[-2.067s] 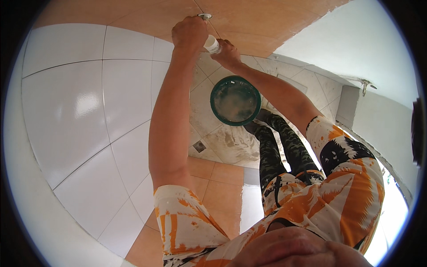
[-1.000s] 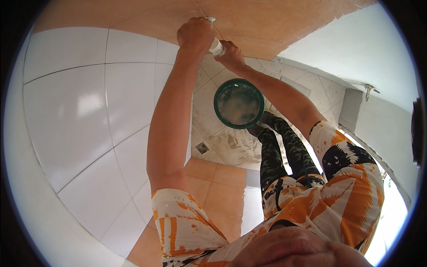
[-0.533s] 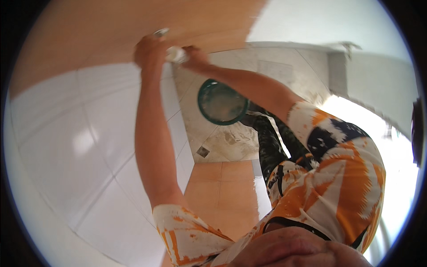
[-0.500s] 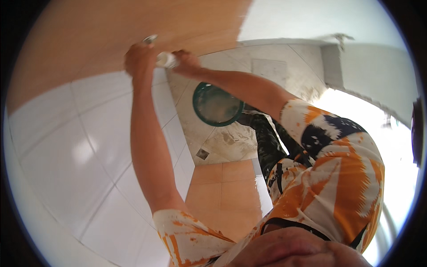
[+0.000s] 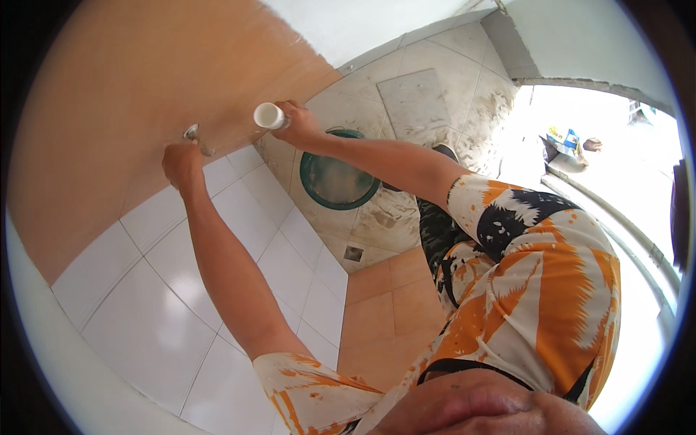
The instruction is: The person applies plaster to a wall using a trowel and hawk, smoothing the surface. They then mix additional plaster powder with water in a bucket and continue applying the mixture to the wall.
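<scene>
White pipe [image 5: 267, 115] sits gripped in our right hand [image 5: 299, 122] near the wall fitting [image 5: 192, 133] our left hand [image 5: 181, 162] pinches, above a green bucket [image 5: 339, 170] of murky water.

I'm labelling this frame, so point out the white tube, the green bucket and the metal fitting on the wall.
white tube [image 5: 268, 115], head view, on its round end.
green bucket [image 5: 313, 190], head view, on its left rim.
metal fitting [image 5: 191, 132], head view, on its shiny tip.
</scene>
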Available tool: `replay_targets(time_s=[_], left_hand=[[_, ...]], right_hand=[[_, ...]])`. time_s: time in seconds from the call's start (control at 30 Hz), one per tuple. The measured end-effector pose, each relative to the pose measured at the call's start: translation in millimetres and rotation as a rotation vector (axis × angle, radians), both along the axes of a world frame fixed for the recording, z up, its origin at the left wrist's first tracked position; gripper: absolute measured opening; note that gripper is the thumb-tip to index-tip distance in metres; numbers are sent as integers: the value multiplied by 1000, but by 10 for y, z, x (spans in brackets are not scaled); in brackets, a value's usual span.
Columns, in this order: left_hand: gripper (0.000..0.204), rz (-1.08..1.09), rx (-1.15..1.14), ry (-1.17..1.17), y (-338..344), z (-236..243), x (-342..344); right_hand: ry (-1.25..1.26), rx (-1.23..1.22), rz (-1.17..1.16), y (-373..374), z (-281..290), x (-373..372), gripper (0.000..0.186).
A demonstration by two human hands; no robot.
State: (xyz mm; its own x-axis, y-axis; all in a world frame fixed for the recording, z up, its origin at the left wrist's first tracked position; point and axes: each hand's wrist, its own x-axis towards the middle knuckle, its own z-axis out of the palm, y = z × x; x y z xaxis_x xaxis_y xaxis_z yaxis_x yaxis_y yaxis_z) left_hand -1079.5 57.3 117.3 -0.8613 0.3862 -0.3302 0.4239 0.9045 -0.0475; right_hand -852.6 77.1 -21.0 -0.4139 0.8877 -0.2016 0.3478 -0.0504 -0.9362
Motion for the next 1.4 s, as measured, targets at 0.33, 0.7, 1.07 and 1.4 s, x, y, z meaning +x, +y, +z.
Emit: replay_targets(time_s=[0.33,0.7,1.07,1.4], left_hand=[[34,17,25,-63,-401,-1546,-1402],[34,95,32,-160,-643,-2513,-2457],[41,110,92,-25,-940,-2708,-2702],[41,97,48,61,-1087,-2536,-2580]], right_hand=[[-295,183,-376,421,-612,1675,56],[-454,220,-745,759,-357,3081,54],[-460,200,-740,695,-137,3187,49],[-451,179,-770,685,-62,3360,52]])
